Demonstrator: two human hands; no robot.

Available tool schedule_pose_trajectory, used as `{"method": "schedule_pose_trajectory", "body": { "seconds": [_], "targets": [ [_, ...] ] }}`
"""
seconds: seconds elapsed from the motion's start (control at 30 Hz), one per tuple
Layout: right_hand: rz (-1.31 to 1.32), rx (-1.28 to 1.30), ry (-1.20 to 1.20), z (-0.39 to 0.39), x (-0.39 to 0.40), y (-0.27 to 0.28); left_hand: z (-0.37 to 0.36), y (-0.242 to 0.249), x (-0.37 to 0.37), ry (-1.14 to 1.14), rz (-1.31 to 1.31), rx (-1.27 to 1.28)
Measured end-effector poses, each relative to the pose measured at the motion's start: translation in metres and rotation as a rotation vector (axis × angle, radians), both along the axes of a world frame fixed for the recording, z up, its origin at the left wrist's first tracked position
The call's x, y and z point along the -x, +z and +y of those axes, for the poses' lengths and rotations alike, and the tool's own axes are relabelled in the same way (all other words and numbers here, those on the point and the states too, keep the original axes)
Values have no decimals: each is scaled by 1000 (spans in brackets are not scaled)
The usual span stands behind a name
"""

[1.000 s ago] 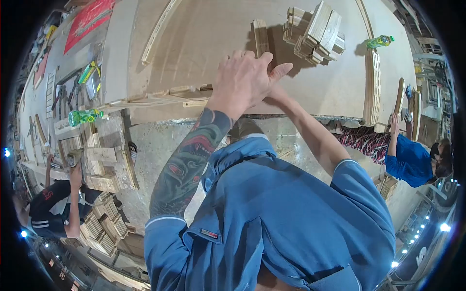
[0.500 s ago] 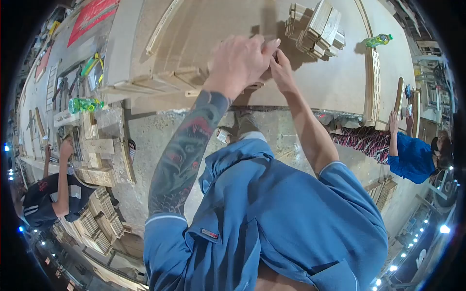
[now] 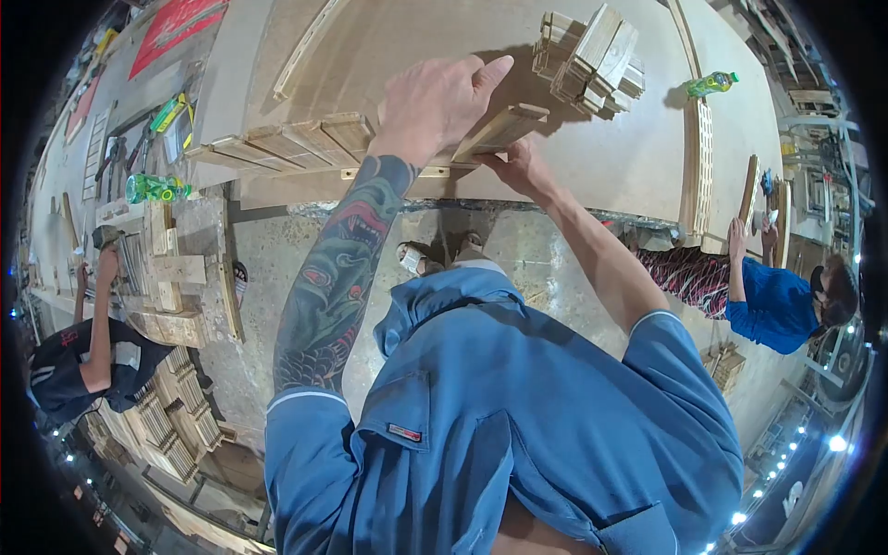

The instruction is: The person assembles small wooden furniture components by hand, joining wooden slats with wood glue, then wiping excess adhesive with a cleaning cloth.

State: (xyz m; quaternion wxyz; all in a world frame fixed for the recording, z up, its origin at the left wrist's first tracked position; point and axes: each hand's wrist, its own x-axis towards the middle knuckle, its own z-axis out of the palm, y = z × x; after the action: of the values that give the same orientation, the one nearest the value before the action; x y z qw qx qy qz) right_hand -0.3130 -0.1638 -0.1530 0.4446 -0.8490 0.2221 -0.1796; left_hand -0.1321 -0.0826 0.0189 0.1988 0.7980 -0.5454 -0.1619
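The left hand (image 3: 430, 102), at the end of a tattooed forearm, lies palm down with fingers stretched forward over a short wooden slat (image 3: 504, 128); the fingertips reach past the slat's upper edge and the hand presses on it rather than closing round it. The right hand (image 3: 518, 165) comes in from below and to the right, its fingers curled under the near end of the same slat, gripping it from beneath. The slat is tilted, its far end raised toward the upper right, and it sits at the right end of a row of slats (image 3: 296, 143) laid side by side near the front edge of the table (image 3: 610, 171). A thin strip (image 3: 435, 172) runs under the row, along that edge.

Farther back on the table, just beyond the slat, stands a loose pile of wood blocks (image 3: 592, 55), casting a shadow toward the hands. A long curved strip (image 3: 310, 42) lies on the tabletop at upper left. A green bottle (image 3: 712, 83) rests on its side at the right of the table, near a long ladder-like rail (image 3: 698, 166).

Below the table edge, the concrete floor (image 3: 296, 250) shows. A second green bottle (image 3: 157, 188) lies on a bench at left, beside stacked timber (image 3: 171, 277). A person in dark clothes (image 3: 74, 361) works at lower left; a person in a blue shirt (image 3: 777, 305) stands at right.
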Motion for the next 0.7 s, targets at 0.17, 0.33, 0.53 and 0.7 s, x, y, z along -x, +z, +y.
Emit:
{"method": "schedule_pose_trajectory", "body": {
  "seconds": [0.17, 0.33, 0.53, 0.7],
  "targets": [
    [-15, 120, 35, -6, 0, -15, -2, 6, 2, -9, -14, -23],
    [-106, -74, 60, 0, -3, -12, -30, -4, 25, -155, 3, 195],
    [-423, -1267, 11, 7, -4, -42, -38, -10, 63, -167, -151, -45],
    [-324, -694, -79, 22, -13, -50, -7, -6, 65, -167, -147, 584]
  ]
}}
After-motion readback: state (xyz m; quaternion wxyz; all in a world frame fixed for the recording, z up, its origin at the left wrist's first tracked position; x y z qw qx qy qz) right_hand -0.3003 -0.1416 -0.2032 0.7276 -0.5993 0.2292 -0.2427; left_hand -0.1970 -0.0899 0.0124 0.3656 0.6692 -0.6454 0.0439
